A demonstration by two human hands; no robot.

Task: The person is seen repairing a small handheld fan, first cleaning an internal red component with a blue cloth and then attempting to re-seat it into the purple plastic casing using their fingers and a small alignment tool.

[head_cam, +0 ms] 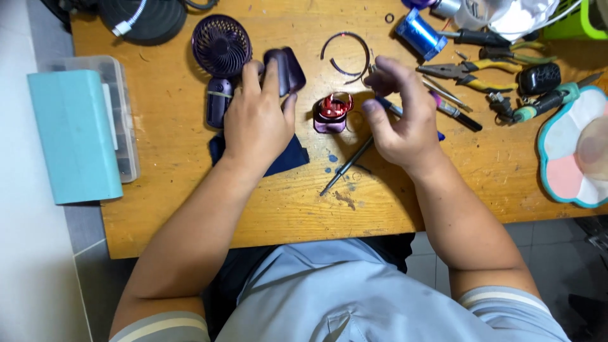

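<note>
Small purple fan (220,47), dismantled on wooden worktop (190,190). Left hand (258,120) closed around dark purple casing shell (285,68), beside fan head. Right hand (399,114) pinching slim tool, exact grip hard to tell. Motor with copper winding (333,111) between hands, exposed. Thin ring (345,56) off, lying behind. Reassembly outstanding.

Bare surface (177,209) lies open near the front edge, while pliers (472,68) and screwdrivers (551,100) crowd the right rear.
</note>
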